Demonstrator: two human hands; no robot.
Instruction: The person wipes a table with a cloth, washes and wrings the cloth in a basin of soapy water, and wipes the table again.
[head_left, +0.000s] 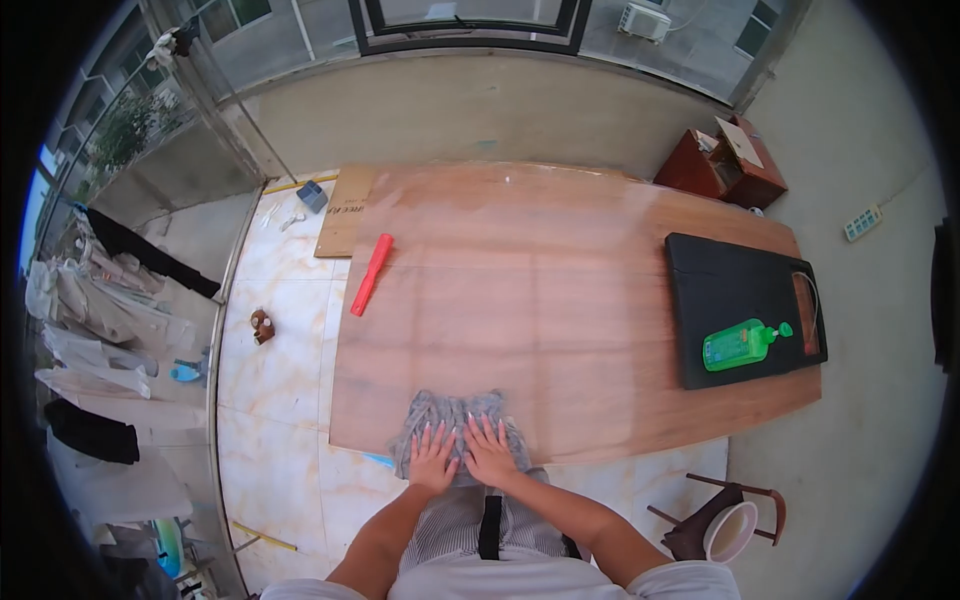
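Observation:
A crumpled grey cloth (455,407) lies at the near edge of the wooden table (560,290), close to my body. On its left part rests my left hand (433,458), palm down with the fingers stretched forward. Beside it my right hand (489,452) presses flat on the cloth's right part, fingers spread. Neither hand grips anything. Farther up on the table's left side lies a red-handled tool (372,275); its exact kind is unclear.
At the right end, a black board-like case (700,290) carries a green pump bottle (738,346). Behind the table's far right corner stands a reddish-brown cabinet (750,175). A chair (765,495) with a whitish bucket (732,532) is at lower right. Cardboard (345,210) adjoins the left edge.

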